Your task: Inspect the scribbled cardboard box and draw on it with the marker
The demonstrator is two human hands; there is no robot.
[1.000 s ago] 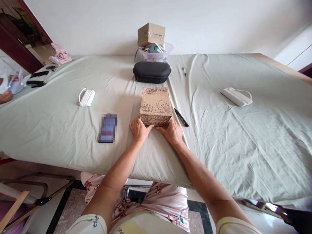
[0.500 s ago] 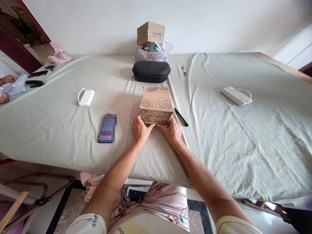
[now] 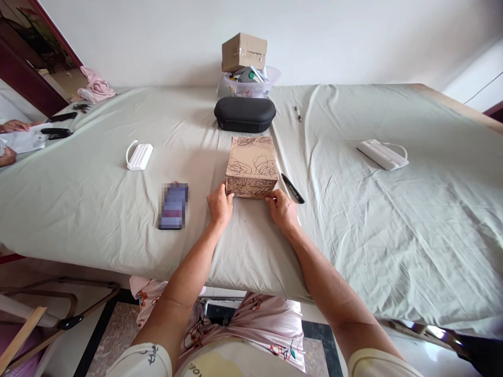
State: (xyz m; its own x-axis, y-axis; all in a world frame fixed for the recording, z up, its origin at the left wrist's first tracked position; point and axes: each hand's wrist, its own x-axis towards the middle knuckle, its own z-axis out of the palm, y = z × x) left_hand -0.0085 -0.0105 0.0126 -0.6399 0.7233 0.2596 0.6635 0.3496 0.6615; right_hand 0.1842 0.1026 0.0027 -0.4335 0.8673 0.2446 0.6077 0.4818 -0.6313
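Observation:
A brown cardboard box (image 3: 252, 159) covered in dark scribbled loops rests on the cloth in front of me. My left hand (image 3: 220, 204) is closed at its near left corner, thumb and bent fingers against the lower edge. At the near right corner, my right hand (image 3: 283, 209) pinches the box the same way. Some fingertips are hidden by the box and the hands themselves. A black marker pen (image 3: 293, 188) lies on the cloth just right of the box, close to my right hand.
Behind the box sit a black zip case (image 3: 245, 115), a clear plastic basin (image 3: 275, 77) and another carton (image 3: 244, 52). Left are a phone (image 3: 173, 207) and a white corded block (image 3: 140, 157); right, another white block (image 3: 382, 154) and a pen (image 3: 298, 114). Another person's hands (image 3: 13, 126) hold paper at far left.
My thumbs have drawn apart from the middle of the box's near bottom edge to its corners. The box stays in nearly the same place. The other person's paper has shifted lower.

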